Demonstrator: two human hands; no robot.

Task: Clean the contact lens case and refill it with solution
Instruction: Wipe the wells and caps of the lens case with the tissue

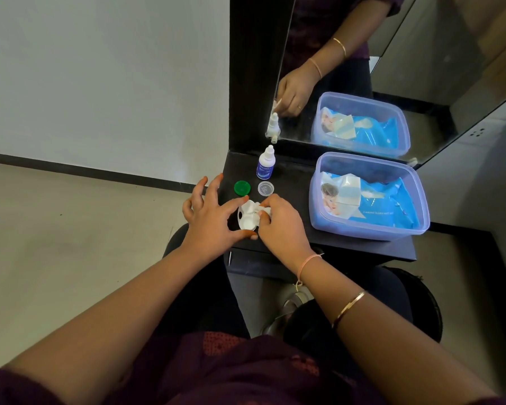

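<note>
The white contact lens case (247, 219) lies on the dark shelf (348, 244), both wells uncovered. My left hand (211, 217) pinches it between thumb and forefinger at its near and far ends. My right hand (278, 223) presses a crumpled white wipe (260, 209) into the far well. Just beyond the case lie its two loose caps, a green cap (242, 188) and a clear cap (265, 188). Behind them stands the small solution bottle (265, 162), white with a blue label, its cap on.
A translucent blue tub (368, 226) holding a blue pack of wet wipes fills the right side of the shelf. A mirror (362, 68) leans behind it. The shelf's left edge runs close to my left hand, with floor below.
</note>
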